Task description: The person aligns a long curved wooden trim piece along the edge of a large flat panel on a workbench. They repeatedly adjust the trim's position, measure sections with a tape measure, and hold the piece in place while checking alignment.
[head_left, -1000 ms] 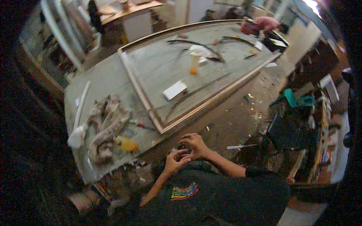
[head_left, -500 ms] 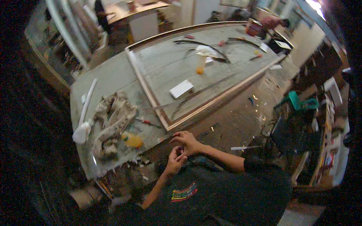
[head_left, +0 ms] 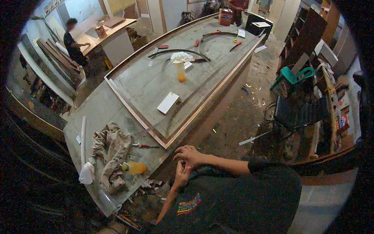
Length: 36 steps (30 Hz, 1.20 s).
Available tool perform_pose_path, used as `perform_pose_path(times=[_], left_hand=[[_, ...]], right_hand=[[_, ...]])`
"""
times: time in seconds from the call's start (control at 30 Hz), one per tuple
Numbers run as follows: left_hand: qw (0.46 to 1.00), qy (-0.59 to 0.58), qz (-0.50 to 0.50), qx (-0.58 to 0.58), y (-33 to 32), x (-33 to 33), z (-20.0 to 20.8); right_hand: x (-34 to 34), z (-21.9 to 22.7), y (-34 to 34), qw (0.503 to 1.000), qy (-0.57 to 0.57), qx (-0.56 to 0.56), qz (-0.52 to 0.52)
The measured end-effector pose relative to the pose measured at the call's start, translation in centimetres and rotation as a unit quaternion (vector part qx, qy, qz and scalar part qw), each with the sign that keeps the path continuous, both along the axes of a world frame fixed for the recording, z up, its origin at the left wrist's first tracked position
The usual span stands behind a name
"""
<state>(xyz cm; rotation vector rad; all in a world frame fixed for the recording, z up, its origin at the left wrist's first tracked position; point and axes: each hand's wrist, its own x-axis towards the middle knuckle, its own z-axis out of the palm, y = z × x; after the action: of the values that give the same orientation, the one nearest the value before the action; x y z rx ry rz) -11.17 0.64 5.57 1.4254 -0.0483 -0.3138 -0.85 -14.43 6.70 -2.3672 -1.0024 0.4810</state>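
Observation:
My right hand (head_left: pixel 191 156) and my left hand (head_left: pixel 181 174) meet in front of my dark shirt, just off the table's near corner. Both have curled, closed fingers, the right one above the left. Whatever lies between them is hidden or too small to name. Nearest to them is the corner of a long wooden frame (head_left: pixel 210 116) lying on the grey-green table (head_left: pixel 93 102). Left of my hands, a red-and-black screwdriver-like tool (head_left: pixel 145 146) and a bottle of orange liquid (head_left: pixel 134 168) lie beside a crumpled beige cloth (head_left: pixel 112 146).
Inside the frame are a white box (head_left: pixel 168 103), another orange bottle (head_left: pixel 180 73) and dark curved strips (head_left: pixel 177 51). A green chair (head_left: pixel 293 76) and a black chair (head_left: pixel 300 113) stand at right. Another person (head_left: pixel 73 45) works at a far-left table; scraps litter the floor (head_left: pixel 230 109).
The view has swung, so the table sits lower and further left and the far-left person shows more fully. My hands stay together, with the fingers slightly shifted.

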Motion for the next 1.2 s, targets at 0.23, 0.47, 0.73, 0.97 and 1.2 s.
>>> perform_pose_path(times=[0.23,0.47,0.73,0.97,1.2], left_hand=[[0.999,-0.036,-0.002,0.017,0.9,-0.5,-0.3],[0.987,-0.023,0.024,0.159,1.8,-1.3,1.7],[0.979,0.070,0.057,0.183,1.6,-1.5,3.2],[0.984,0.029,-0.046,0.167,2.7,-0.5,3.4],[0.996,0.075,-0.029,-0.036,2.5,-0.5,-1.9]], right_hand=[[-0.3,0.0,0.7,0.999,-0.007,0.032,0.024],[0.0,-0.9,0.4,0.996,-0.083,0.037,0.026],[-1.2,-0.7,0.8,0.988,-0.135,-0.045,0.056],[-1.9,-0.4,-0.6,0.992,-0.081,-0.006,0.101],[-2.2,0.7,-0.1,0.992,-0.009,-0.005,0.128]])
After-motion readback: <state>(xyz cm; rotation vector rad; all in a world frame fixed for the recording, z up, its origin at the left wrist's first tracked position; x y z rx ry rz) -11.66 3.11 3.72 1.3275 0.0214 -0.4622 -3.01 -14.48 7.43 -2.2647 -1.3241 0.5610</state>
